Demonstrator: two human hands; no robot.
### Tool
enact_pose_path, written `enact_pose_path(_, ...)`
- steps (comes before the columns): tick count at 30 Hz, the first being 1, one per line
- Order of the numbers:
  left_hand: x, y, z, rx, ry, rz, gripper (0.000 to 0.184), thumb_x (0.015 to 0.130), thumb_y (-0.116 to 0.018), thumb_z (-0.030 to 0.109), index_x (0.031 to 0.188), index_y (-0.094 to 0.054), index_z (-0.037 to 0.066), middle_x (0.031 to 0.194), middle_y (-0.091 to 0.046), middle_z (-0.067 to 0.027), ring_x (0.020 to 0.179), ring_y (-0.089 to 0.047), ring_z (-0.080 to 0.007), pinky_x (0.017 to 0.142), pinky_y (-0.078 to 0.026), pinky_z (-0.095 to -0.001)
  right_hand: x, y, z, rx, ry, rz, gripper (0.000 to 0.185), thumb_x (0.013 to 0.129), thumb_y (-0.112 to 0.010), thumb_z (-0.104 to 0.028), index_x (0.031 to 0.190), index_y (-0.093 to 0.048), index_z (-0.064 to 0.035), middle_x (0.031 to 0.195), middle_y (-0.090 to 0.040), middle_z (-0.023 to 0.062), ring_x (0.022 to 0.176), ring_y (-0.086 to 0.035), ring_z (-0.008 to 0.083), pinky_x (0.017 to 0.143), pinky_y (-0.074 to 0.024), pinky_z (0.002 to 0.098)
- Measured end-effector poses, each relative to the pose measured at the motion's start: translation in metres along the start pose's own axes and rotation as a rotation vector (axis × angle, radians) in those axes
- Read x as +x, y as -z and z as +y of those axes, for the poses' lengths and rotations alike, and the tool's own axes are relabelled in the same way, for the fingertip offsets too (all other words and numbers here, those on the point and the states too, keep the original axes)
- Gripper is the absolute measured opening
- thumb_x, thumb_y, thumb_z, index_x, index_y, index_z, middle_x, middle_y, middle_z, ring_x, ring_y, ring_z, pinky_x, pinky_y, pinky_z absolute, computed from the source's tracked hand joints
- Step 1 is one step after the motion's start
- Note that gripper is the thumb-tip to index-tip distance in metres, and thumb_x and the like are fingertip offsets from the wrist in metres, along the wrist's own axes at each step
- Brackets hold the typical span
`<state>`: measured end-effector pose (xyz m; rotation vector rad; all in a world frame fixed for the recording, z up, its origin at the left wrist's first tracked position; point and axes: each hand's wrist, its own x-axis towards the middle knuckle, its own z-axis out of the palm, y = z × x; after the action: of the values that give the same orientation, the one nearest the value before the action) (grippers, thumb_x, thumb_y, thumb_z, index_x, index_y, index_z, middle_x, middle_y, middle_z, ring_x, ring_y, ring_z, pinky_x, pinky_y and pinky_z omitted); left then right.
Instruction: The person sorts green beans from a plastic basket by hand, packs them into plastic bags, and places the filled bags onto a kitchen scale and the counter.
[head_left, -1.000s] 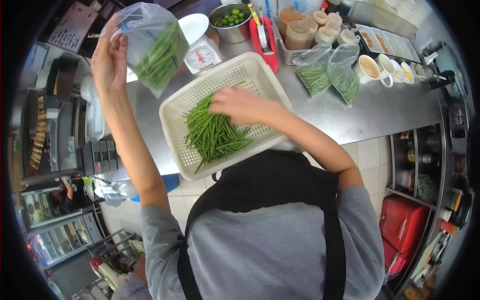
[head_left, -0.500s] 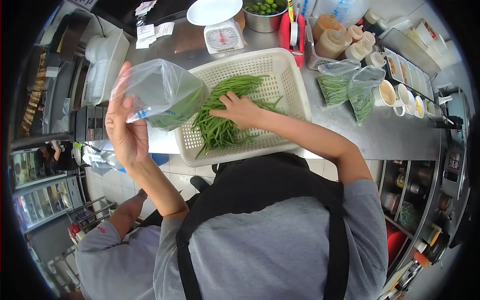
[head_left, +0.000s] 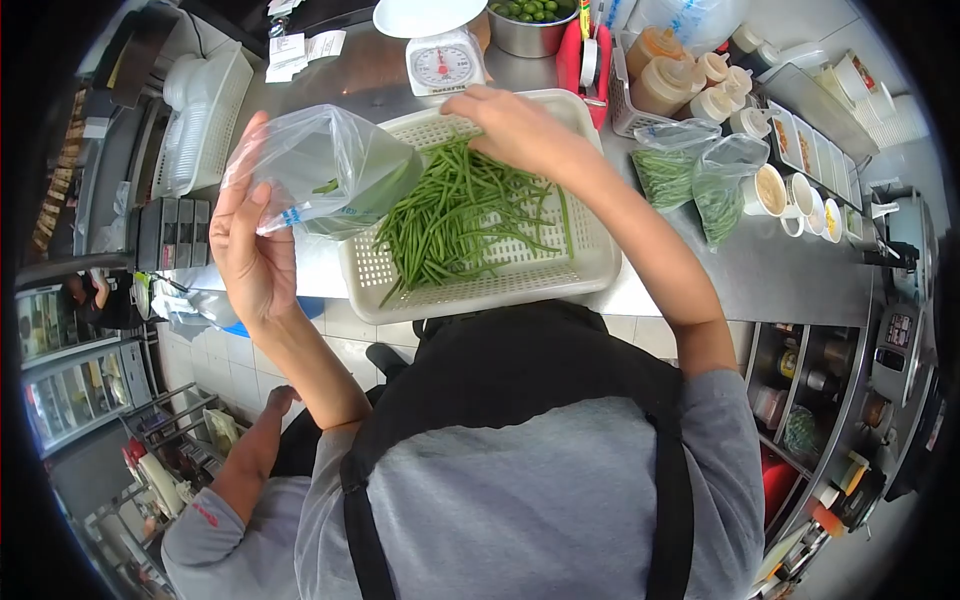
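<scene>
My left hand [head_left: 255, 255] holds up a clear plastic bag [head_left: 320, 150] by its near side, with the bag's mouth spread. Some green beans show through the bag, which hangs over the left end of a cream perforated basket [head_left: 590, 265]. A loose heap of cut green beans [head_left: 445, 225] lies in that basket, mostly toward the left and middle. My right hand [head_left: 500, 125] is over the basket's far side at the heap's upper edge. Its fingers and thumb are apart, and I see nothing between them.
Behind the basket stand a kitchen scale [head_left: 443, 63] and a metal pot of limes [head_left: 535, 30]. To the right on the steel counter are two filled bags of green beans [head_left: 668, 170], sauce bottles [head_left: 665, 85] and cups [head_left: 768, 190]. Another person [head_left: 240, 530] is close on my left.
My right hand has lifted off the middle of the heap and moved up to the basket's far side. The beans lie more spread out. My left hand still holds the bag, nearly in place.
</scene>
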<state>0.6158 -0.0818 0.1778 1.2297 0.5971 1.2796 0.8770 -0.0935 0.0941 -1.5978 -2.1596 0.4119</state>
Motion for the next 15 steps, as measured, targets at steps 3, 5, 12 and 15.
enact_pose_path(3,0.001,-0.002,-0.003,0.034,-0.006,-0.043,0.043,0.081,-0.054,0.001,0.121,-0.044,-0.012,0.136,-0.037,-0.0193,0.119,-0.044,-0.0199,0.096,-0.042,-0.0276,-0.005,0.005,-0.006,0.012,-0.059,-0.266,0.027,0.074,-0.060,-0.004,0.100,-0.061,-0.0055,0.104,-0.060,0.0113,0.097,-0.057,0.0293,0.080,-0.0465,0.0402)
enact_pose_path(5,0.002,-0.003,-0.007,0.063,-0.013,-0.071,0.044,0.082,-0.054,0.003,0.122,-0.043,-0.011,0.136,-0.036,-0.0190,0.119,-0.045,-0.0196,0.095,-0.044,-0.0273,-0.014,-0.004,-0.011,0.045,-0.057,-0.479,0.022,0.075,-0.057,-0.005,0.096,-0.064,-0.0057,0.108,-0.059,0.0110,0.097,-0.057,0.0285,0.078,-0.0471,0.0399)
enact_pose_path(12,0.001,-0.002,-0.011,0.101,-0.009,-0.102,0.043,0.082,-0.054,0.003,0.123,-0.045,-0.009,0.136,-0.037,-0.0176,0.116,-0.047,-0.0162,0.092,-0.044,-0.0231,-0.050,-0.066,0.006,-0.290,0.035,-0.411,0.029,0.078,-0.051,-0.009,0.105,-0.062,-0.0116,0.117,-0.048,0.0110,0.095,-0.056,0.0269,0.071,-0.0489,0.0377)
enact_pose_path(15,-0.002,-0.005,-0.011,0.033,0.014,-0.088,0.042,0.080,-0.054,-0.002,0.120,-0.047,-0.010,0.135,-0.039,-0.0183,0.113,-0.048,-0.0136,0.088,-0.043,-0.0200,-0.048,-0.075,0.015,-0.430,0.025,-0.053,0.029,0.078,-0.051,-0.014,0.106,-0.059,-0.0087,0.102,-0.047,0.0094,0.090,-0.053,0.0249,0.069,-0.0470,0.0372)
